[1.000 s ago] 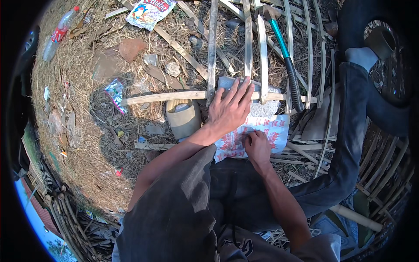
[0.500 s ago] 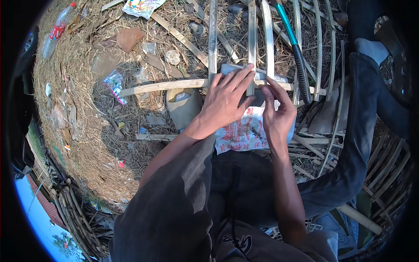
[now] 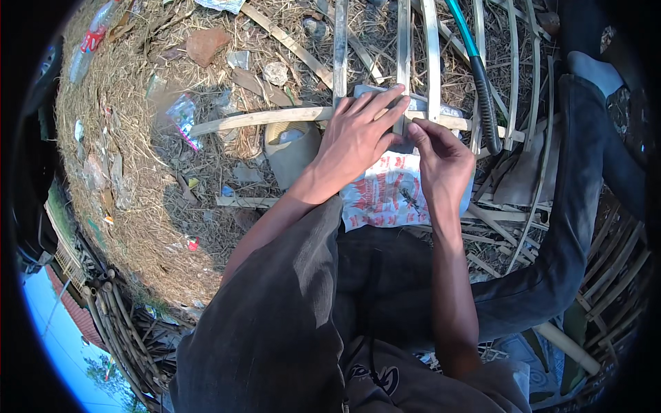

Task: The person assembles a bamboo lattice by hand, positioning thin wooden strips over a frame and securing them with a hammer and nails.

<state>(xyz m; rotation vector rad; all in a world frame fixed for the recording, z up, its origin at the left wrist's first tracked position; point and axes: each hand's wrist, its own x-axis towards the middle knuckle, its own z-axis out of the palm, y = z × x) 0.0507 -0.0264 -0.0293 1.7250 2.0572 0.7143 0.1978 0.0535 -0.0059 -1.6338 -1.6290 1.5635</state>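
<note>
My left hand [image 3: 358, 138] lies with its fingers stretched across a crosswise bamboo strip [image 3: 268, 119], beside the spot where an upright bamboo strip [image 3: 403, 48] meets it. At the right of that joint, my right hand [image 3: 446, 157] is closed in a pinch, thumb against the forefinger, close to the crosswise strip. Whatever sits between those fingertips is too small to make out. Other upright strips, such as a pale strip [image 3: 432, 58], cross the same piece. Under the hands lies a white sack piece with red print [image 3: 385, 193].
A tool with a teal shaft and black ribbed grip [image 3: 484, 103] rests over the strips at right; its head is out of view. A sandal [image 3: 292, 158] lies beside my left forearm. Dry straw, a brick shard [image 3: 206, 46], wrappers and a plastic bottle [image 3: 89, 43] litter the ground.
The view has shifted slightly, so most things sit a little higher and further right. My right fingers have curled in tighter near the joint; my left hand stays on the strips.
</note>
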